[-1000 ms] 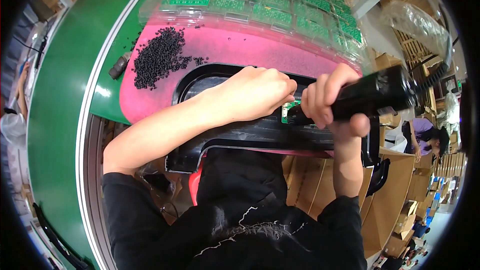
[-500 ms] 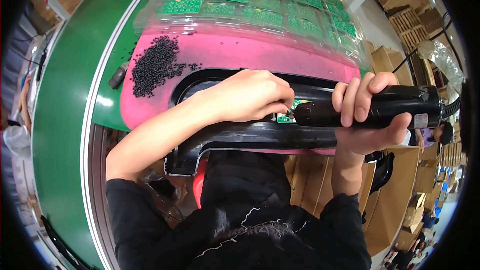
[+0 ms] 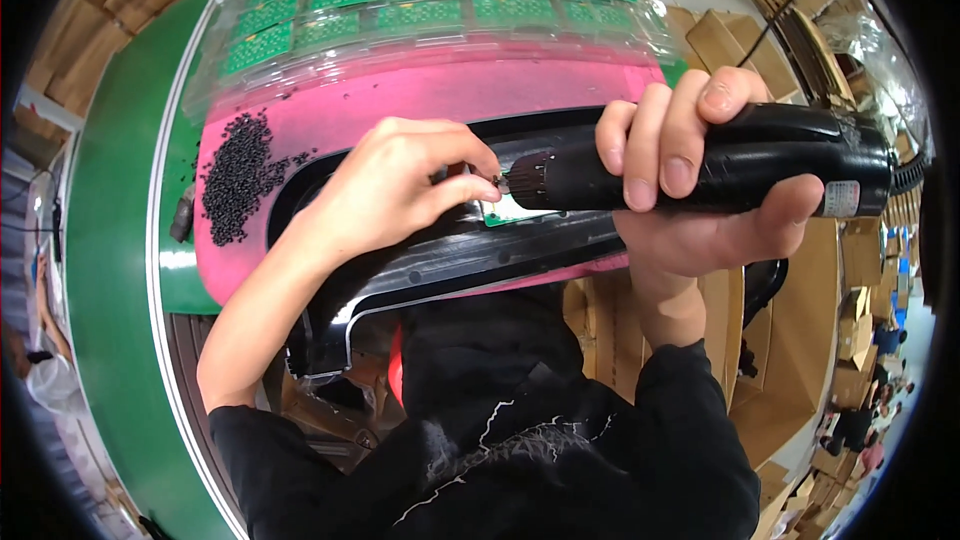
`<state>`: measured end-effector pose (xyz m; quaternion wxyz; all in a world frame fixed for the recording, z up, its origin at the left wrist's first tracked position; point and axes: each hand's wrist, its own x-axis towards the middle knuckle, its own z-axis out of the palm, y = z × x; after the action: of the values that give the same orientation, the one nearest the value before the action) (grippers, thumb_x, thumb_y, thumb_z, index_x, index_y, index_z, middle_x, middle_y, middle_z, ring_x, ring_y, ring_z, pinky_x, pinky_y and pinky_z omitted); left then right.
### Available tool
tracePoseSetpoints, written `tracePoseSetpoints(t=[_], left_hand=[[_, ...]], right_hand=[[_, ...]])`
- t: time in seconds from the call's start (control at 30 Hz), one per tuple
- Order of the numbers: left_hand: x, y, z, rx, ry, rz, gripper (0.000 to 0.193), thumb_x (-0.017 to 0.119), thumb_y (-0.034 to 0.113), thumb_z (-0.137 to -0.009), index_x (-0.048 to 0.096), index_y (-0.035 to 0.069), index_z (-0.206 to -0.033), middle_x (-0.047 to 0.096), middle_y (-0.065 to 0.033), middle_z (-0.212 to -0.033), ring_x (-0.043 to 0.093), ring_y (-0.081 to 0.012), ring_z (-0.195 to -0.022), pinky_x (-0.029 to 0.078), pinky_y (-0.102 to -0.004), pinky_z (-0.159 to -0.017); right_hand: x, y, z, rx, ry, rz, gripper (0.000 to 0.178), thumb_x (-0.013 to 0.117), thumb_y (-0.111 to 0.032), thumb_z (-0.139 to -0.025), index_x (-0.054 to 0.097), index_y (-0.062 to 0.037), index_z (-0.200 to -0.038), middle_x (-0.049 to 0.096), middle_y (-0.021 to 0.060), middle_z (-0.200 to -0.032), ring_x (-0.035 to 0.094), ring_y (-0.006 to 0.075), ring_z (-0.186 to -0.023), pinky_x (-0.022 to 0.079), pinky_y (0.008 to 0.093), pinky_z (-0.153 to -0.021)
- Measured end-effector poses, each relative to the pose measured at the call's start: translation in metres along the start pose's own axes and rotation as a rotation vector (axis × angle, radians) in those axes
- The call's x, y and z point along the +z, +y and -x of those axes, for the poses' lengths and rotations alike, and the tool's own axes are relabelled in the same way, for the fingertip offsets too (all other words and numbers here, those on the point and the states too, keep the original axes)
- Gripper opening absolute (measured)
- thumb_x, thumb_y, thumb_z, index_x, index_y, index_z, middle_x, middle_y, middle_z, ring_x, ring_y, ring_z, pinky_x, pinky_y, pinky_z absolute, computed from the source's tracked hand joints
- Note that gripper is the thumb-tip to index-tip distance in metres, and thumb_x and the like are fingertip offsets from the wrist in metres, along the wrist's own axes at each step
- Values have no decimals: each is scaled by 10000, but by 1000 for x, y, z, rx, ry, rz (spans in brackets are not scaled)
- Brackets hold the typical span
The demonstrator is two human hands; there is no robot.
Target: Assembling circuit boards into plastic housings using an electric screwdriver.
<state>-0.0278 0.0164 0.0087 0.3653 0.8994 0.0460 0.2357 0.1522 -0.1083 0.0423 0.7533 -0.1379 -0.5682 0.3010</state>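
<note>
My right hand (image 3: 685,155) is wrapped round a black electric screwdriver (image 3: 780,155), held sideways with its tip pointing left. At that tip, the thumb and forefinger of my left hand (image 3: 395,175) are pinched on a tiny dark piece that looks like a screw (image 3: 497,181); the fingertips partly cover it. Beneath the tip, a small green circuit board (image 3: 512,213) lies in a long, curved black plastic housing (image 3: 440,265). Part of the board is hidden by the screwdriver and my left fingers. A heap of small black screws (image 3: 238,175) is spread left of the housing.
The housing lies on a pink mat (image 3: 400,85). Clear trays of green circuit boards (image 3: 420,15) stand along its far side. A green surface (image 3: 120,240) with a white-edged rail runs on the left. Cardboard boxes (image 3: 790,360) stand at the right, and a cable leaves the screwdriver's back end.
The screwdriver's tip has lifted off the board and tilted upward. My left fingers have opened out from a curled pose into a pinch at the tip. The whole view has shifted and turned slightly.
</note>
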Motion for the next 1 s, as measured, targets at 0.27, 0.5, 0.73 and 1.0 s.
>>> tracePoseSetpoints(t=[0.27,0.5,0.73,1.0], left_hand=[[-67,62,53,-132,646,-169,165,522,-10,-890,622,-93,-992,636,-168,-974,580,-179,-805,463,-281,-702],[-13,14,209,-182,1674,265,389,327,190,-1040,312,150,-653,199,29,-604,227,-106,-533,219,-260,-507],[209,-100,396,-1329,966,-34,160,537,145,-944,633,27,-994,603,-3,-800,540,-104,-614,452,-241,-522],[318,-195,436,-1137,405,82,243,594,169,-907,653,-54,-984,673,-71,-802,604,-188,-734,495,-374,-712]], right_hand=[[-11,-27,7,237,113,514,560,553,-531,-901,506,14,-1015,511,32,-631,466,119,-491,401,272,-507],[-31,-18,15,301,134,542,547,567,-514,-897,510,16,-1016,513,38,-633,463,120,-483,390,272,-492],[-30,-15,16,386,135,507,565,602,-585,-845,499,-41,-957,488,-6,-629,430,94,-469,363,260,-479],[-38,-3,15,394,125,345,538,642,-558,-833,497,-50,-934,473,-5,-617,419,91,-453,358,261,-480]])
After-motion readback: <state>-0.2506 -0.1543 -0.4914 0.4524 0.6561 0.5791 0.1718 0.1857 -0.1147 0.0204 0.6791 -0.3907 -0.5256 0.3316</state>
